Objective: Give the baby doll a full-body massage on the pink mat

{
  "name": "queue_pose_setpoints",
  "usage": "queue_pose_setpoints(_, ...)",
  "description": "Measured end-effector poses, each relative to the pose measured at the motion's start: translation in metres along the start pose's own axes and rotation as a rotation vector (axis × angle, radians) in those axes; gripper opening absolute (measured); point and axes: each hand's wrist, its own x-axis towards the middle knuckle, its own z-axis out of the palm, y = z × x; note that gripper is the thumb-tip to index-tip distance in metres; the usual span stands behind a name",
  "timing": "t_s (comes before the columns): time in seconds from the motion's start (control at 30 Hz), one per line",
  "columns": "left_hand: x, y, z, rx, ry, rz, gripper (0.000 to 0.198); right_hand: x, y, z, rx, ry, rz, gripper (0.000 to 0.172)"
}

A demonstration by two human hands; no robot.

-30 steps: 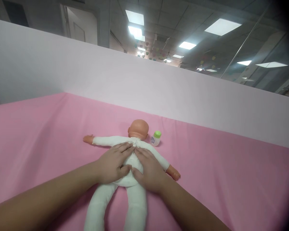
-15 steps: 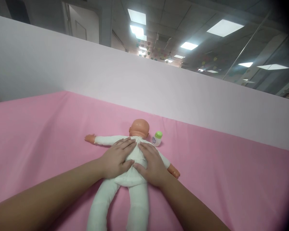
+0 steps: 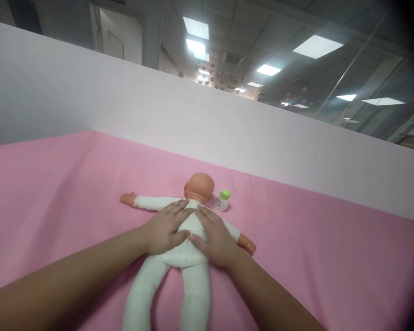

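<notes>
A baby doll [image 3: 189,257] with a white cloth body lies face down, its bald head [image 3: 200,187] away from me and its arms spread to both sides. Flat on the left side of its back rests my left hand [image 3: 165,228], fingers stretched toward the shoulders. My right hand [image 3: 215,239] lies open on the right side of the back. The two thumbs point at each other near the middle. Beside the doll's head stands a small clear bottle [image 3: 222,201] with a green cap, touched by neither hand.
A pink sheet [image 3: 296,257] with soft folds covers the surface under the doll. Behind it runs a low white wall [image 3: 193,124]. Beyond the wall are a pale door [image 3: 120,34], glass and lit ceiling panels [image 3: 317,46].
The view has shifted slightly. The doll's head is turned or tilted a little compared with before. Both hands stay flat on its back in nearly the same place.
</notes>
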Motion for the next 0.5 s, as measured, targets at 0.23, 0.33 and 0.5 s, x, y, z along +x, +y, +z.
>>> queue_pose_setpoints(0.23, 0.001, -0.005, -0.002, -0.099, 0.016, -0.049, 0.074, -0.001, 0.007, 0.002, 0.058, 0.024, 0.024, 0.078)
queue_pose_setpoints(0.33, 0.001, -0.011, -0.008, -0.204, 0.064, -0.124, 0.079, 0.000, 0.013, 0.004, 0.104, 0.069, 0.114, 0.075)
queue_pose_setpoints(0.5, 0.003, -0.008, -0.026, -0.194, 0.173, -0.229, 0.068, 0.001, 0.021, 0.007, 0.134, 0.094, 0.143, 0.069)
